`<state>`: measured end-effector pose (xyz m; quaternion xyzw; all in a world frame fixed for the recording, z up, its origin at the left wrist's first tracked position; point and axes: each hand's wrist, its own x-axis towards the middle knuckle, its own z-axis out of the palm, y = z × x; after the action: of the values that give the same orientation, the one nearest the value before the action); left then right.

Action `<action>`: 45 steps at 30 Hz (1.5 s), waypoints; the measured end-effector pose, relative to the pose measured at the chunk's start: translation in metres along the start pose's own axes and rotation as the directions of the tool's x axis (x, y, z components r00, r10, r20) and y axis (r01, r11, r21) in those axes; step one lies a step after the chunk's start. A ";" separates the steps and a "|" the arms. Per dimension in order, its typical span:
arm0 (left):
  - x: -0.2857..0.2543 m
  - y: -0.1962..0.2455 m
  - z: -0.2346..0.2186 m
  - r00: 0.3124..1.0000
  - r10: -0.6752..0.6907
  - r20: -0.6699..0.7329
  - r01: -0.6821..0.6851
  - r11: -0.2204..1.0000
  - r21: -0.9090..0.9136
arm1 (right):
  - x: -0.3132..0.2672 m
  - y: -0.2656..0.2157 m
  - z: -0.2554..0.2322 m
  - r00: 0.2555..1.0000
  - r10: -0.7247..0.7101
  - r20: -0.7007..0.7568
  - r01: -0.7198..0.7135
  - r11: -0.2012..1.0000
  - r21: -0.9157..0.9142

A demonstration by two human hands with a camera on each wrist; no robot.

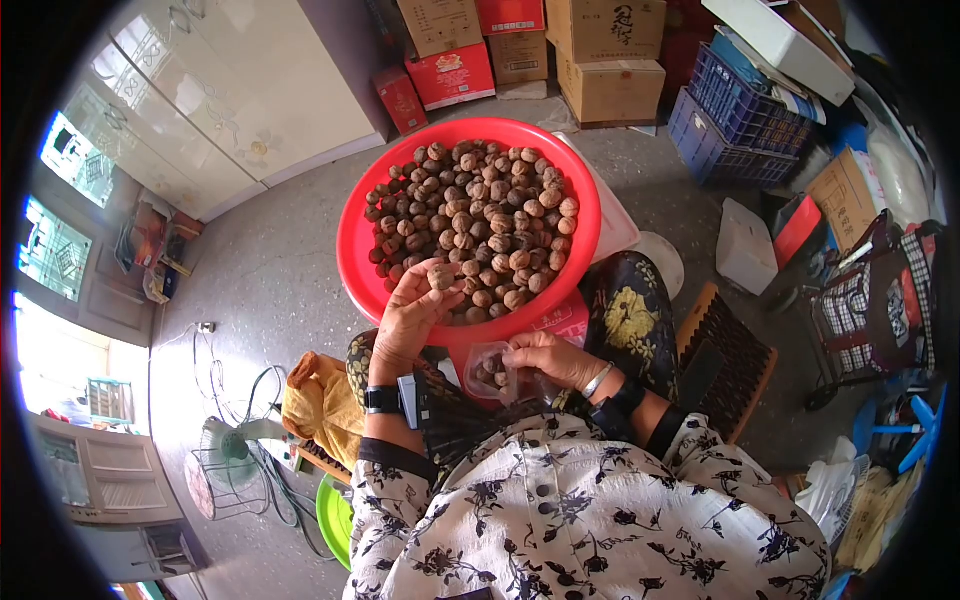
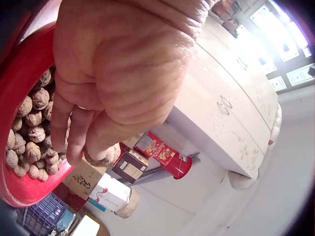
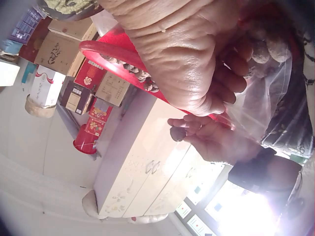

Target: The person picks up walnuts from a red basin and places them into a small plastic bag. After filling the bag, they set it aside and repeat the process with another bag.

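Observation:
My left hand [image 1: 412, 315] pinches a walnut [image 1: 441, 277] between thumb and fingers, over the near left rim of a red basin [image 1: 350, 262] full of walnuts [image 1: 487, 206]. In the left wrist view the left hand [image 2: 120, 69] covers much of the walnut [image 2: 106, 156]. My right hand [image 1: 562, 360] grips the edge of a clear plastic bag [image 1: 493, 372] in my lap, with several walnuts inside. The right wrist view shows the right hand [image 3: 182, 59] holding the bag [image 3: 266, 96], and the left hand [image 3: 221, 142] with its walnut [image 3: 177, 133] beyond.
Cardboard boxes [image 1: 612, 92] and red boxes [image 1: 450, 74] stand behind the basin. Blue crates [image 1: 735, 130] and a white foam box [image 1: 745, 247] are at the right. A yellow cloth [image 1: 322, 408], a fan [image 1: 225, 445] and a green basin [image 1: 335, 520] lie to the left.

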<state>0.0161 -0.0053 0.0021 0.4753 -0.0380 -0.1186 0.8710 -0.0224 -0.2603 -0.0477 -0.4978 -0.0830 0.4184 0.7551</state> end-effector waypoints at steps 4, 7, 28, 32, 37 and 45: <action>-0.002 -0.002 0.001 1.000 -0.006 0.009 0.006 1.000 0.030 | 0.003 0.005 -0.006 1.000 -0.018 0.006 0.019 0.997 -0.076; -0.011 -0.003 0.007 1.000 0.023 -0.002 -0.023 0.997 0.075 | -0.004 -0.004 0.006 0.999 -0.048 -0.021 0.048 0.998 -0.039; -0.043 0.014 0.032 0.985 -0.135 0.110 -0.035 0.467 0.884 | -0.001 -0.003 0.001 1.000 -0.004 0.007 0.004 1.000 0.014; -0.029 -0.004 0.003 0.988 0.074 -0.137 0.071 0.568 0.820 | -0.003 -0.005 0.001 1.000 -0.027 0.015 0.028 1.000 -0.014; -0.003 -0.004 -0.003 0.960 0.137 -0.244 0.198 0.287 0.937 | -0.002 -0.001 -0.001 0.998 -0.053 0.037 0.054 0.999 -0.002; 0.024 -0.018 -0.014 0.989 -0.069 -0.129 0.131 0.021 0.991 | -0.001 0.001 -0.001 0.999 -0.049 0.012 0.049 0.999 -0.001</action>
<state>0.0389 -0.0089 -0.0224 0.9510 -0.0569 -0.1087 0.2839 -0.0224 -0.2615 -0.0487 -0.4937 -0.1001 0.4028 0.7642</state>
